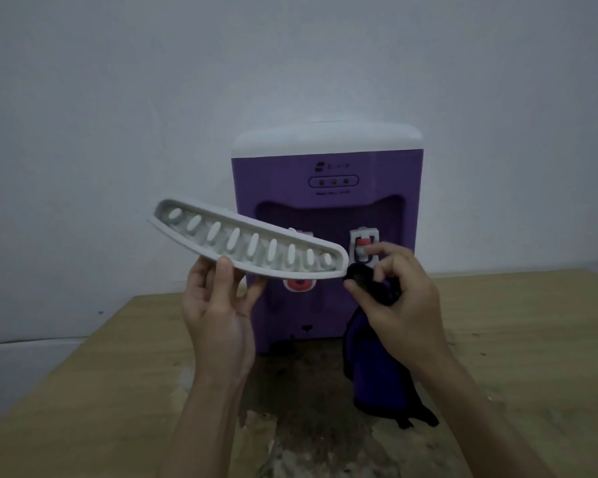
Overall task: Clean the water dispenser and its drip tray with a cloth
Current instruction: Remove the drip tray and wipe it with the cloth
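Left hand (218, 305) pinches the tilted drip tray (249, 244); right hand (399, 294) bunches the cloth (377, 357). A hard wipe could knock the tray loose.

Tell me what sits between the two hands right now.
In the head view, the right end of the white drip tray that the left hand holds reaches toward the right hand, which grips the dark cloth; behind them stands the purple dispenser.
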